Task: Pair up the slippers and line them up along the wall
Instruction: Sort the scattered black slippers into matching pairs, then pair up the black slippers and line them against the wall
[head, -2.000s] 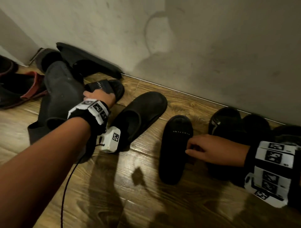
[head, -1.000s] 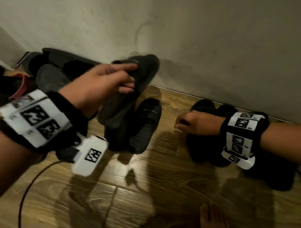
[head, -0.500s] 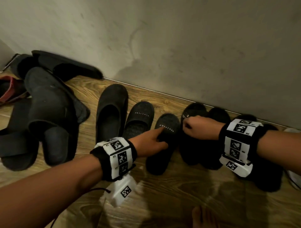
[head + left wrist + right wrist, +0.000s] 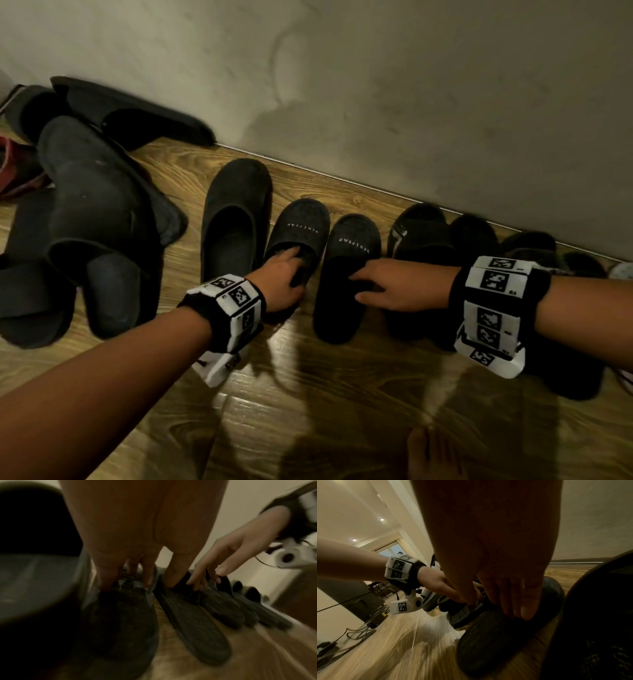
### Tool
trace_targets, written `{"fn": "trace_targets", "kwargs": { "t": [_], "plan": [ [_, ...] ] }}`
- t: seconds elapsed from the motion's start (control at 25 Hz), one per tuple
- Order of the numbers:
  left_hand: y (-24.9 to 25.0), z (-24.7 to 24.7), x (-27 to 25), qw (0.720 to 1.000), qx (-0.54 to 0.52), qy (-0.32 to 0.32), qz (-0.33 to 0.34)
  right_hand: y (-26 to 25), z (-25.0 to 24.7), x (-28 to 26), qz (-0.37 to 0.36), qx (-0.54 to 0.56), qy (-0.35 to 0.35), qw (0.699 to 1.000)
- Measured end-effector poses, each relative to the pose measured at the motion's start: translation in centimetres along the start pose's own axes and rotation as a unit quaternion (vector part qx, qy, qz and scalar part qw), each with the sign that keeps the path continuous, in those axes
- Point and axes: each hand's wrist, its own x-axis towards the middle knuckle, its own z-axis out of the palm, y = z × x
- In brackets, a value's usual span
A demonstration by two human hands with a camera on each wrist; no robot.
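Observation:
Two black slippers with small white lettering lie side by side, toes toward the wall [image 4: 411, 102]. My left hand [image 4: 293, 270] reaches into the opening of the left lettered slipper [image 4: 303, 219]. Its fingers are inside and its thumb lies along the rim, as the left wrist view shows at my left hand [image 4: 137, 580]. My right hand [image 4: 359, 284] rests with nearly straight fingers on the insole of the right lettered slipper [image 4: 358, 236]. In the right wrist view my right hand's fingertips [image 4: 522, 614] press on that slipper [image 4: 488, 635].
A plain black slipper [image 4: 236, 219] lies just left of the lettered pair. Several dark slippers [image 4: 85, 212] are piled at the far left, beside a red shoe [image 4: 13, 161]. More black slippers [image 4: 472, 236] stand along the wall at the right. A bare foot [image 4: 428, 455] shows at the bottom.
My left hand left the right lettered slipper and went into the left one. My right hand came off the neighbouring black slipper onto the right lettered slipper.

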Motion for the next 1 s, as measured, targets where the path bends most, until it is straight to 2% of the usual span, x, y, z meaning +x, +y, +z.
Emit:
{"fn": "trace_targets", "kwargs": {
  "t": [0.16, 0.28, 0.36, 0.48, 0.72, 0.88, 0.96, 1.0],
  "plan": [
    [1.9, -1.1, 2.7, 0.998, -0.052, 0.030, 0.013, 1.6, -1.1, 1.0, 0.068, -0.029, 0.058, 0.996],
    [4.0, -2.3, 3.4, 0.995, -0.075, 0.041, 0.059, 2.5, -1.4, 1.5, 0.083, -0.035, 0.080, 0.993],
    [4.2, -2.7, 2.9, 0.993, -0.090, 0.038, 0.070, 1.6, -1.4, 2.0, 0.065, -0.024, 0.089, 0.994],
    [2.7, -2.7, 1.4, 0.994, -0.088, 0.057, 0.039, -0.2, -1.3, 3.0, 0.026, -0.012, 0.104, 0.994],
    [-3.6, -3.4, -6.3, 0.997, -0.034, 0.064, -0.019, -5.6, -1.7, 5.3, -0.062, 0.003, 0.072, 0.995],
    [-9.8, -6.0, -12.5, 0.985, 0.044, 0.156, -0.062, -9.2, -2.4, 6.8, -0.084, -0.071, 0.064, 0.992],
    [-12.6, -7.7, -14.8, 0.958, 0.093, 0.251, -0.105, -10.3, -3.1, 7.6, -0.075, -0.113, 0.077, 0.988],
    [-14.1, -8.4, -15.7, 0.933, 0.118, 0.309, -0.143, -10.8, -3.5, 8.1, -0.065, -0.124, 0.086, 0.986]
  ]
}}
